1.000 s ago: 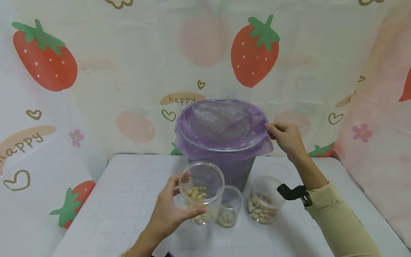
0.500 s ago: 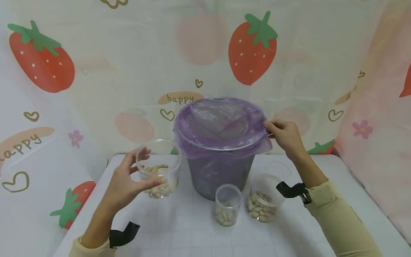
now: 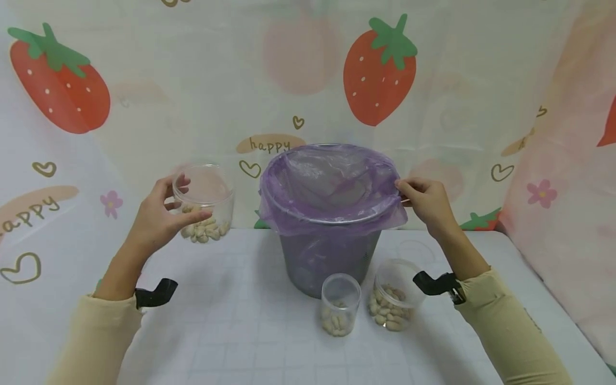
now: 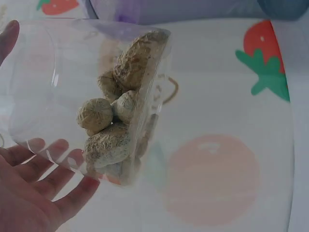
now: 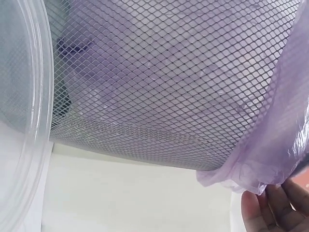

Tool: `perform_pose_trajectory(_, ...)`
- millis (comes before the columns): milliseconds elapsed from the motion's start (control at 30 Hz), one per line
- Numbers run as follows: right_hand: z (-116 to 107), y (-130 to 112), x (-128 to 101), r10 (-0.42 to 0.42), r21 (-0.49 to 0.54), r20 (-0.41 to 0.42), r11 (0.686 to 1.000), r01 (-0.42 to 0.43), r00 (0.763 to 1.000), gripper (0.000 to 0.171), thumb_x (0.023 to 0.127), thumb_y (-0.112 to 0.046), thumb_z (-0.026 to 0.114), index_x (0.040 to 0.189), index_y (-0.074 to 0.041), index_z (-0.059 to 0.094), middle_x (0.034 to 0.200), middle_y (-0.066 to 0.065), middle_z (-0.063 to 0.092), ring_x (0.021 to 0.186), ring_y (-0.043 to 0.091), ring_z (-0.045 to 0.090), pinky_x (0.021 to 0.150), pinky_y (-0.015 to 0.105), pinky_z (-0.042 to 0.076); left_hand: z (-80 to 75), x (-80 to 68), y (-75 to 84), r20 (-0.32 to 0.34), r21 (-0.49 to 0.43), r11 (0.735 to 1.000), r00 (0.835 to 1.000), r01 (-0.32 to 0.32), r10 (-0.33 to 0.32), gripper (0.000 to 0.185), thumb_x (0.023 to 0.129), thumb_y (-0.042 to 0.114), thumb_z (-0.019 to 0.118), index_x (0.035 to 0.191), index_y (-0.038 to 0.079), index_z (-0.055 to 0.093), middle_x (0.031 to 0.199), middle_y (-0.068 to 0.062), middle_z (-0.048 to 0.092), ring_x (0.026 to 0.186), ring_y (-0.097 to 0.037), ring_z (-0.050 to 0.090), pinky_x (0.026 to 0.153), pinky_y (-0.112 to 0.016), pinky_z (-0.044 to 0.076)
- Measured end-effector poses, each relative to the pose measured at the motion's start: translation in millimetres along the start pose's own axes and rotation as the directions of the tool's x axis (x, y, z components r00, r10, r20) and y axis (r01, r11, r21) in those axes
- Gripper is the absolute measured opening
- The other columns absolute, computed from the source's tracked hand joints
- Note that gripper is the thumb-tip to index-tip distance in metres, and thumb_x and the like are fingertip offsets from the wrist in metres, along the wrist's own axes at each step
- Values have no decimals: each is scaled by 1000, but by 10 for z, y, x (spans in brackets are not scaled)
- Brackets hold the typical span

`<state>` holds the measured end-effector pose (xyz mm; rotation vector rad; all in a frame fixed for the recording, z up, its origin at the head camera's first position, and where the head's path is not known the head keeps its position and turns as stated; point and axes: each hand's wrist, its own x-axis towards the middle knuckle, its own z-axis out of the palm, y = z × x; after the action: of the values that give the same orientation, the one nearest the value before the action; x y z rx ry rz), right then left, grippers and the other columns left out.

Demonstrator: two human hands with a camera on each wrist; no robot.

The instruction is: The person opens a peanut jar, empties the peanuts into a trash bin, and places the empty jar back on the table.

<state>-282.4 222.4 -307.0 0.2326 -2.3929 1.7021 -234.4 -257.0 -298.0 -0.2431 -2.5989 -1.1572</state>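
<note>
Up off the table at the left, my left hand [image 3: 159,216] holds a clear plastic jar [image 3: 208,184] with several unshelled peanuts [image 3: 206,231] at its bottom. The left wrist view shows my fingers [image 4: 72,193] spread along the jar's wall. At the right side of a mesh trash bin [image 3: 313,272], my right hand [image 3: 428,206] pinches the edge of the purple trash bag [image 3: 313,227] that lines it. The bag folds over the rim, with its mouth spread wide. In the right wrist view, my fingertips [image 5: 270,191] are partly behind the bag's edge.
In front of the bin stands a small clear cup [image 3: 340,291] with several peanuts. A wider clear jar [image 3: 395,286], also holding peanuts, is right of it, below my right wrist. A strawberry-print sheet [image 3: 216,80] hangs behind the white table [image 3: 240,342].
My left hand has carried its jar left, away from the front of the bin, and raised it. The right hand still pinches the bag at the same spot.
</note>
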Motion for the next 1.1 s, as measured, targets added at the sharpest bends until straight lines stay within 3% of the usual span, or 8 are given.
perform_pose_trajectory(200,6,4,-6,0,10,7,1000,0,1000,44,99,-25,57,118,14,60,75,-25,63,74,-4,63,72,14,55,-132,254,61,-13,78,997,999,-28,29,100,77,41,82,153,9,23,147,-20,41,127,-49,43,102,-67,40)
perform_pose_trajectory(333,14,13,-3,5,3,6,1000,-5,1000,44,98,-27,57,118,13,61,75,-24,63,74,-4,63,72,13,55,-188,402,181,-38,140,986,995,-86,92,100,72,40,85,149,6,31,139,-20,45,123,-44,47,101,-63,42)
perform_pose_trajectory(500,12,15,-1,10,4,9,1000,-10,1000,44,98,-28,58,118,12,61,76,-24,63,75,-5,63,71,12,55,-229,559,363,-34,218,963,985,-159,170,98,69,41,87,146,5,37,133,-19,50,115,-36,50,95,-56,45)
perform_pose_trajectory(667,2,11,-5,8,9,2,1000,-9,1000,45,98,-28,58,118,13,60,76,-24,63,75,-4,63,71,12,55,-191,654,583,7,301,923,969,-239,248,107,67,41,89,149,4,33,144,-21,47,129,-40,46,104,-60,39)
perform_pose_trajectory(800,2,15,-5,4,15,-2,1000,-4,1000,44,98,-26,58,118,13,60,76,-24,63,74,-4,63,71,12,55,-86,698,694,12,390,854,929,-344,369,106,64,34,92,148,2,35,145,-23,45,130,-42,44,105,-59,39)
perform_pose_trajectory(1000,10,11,-13,-3,23,-2,1000,3,1000,45,98,-25,59,118,15,59,76,-23,64,75,-4,63,70,13,55,71,756,745,25,536,696,833,-478,552,107,59,34,94,143,-2,40,141,-23,49,130,-42,47,107,-59,40)
perform_pose_trajectory(1100,11,9,-14,1,23,-2,1000,-1,1000,45,98,-26,59,118,15,59,76,-23,64,75,-4,63,71,13,56,124,776,773,52,579,647,814,-496,578,107,59,35,94,144,-1,39,143,-21,48,133,-40,45,109,-58,38)
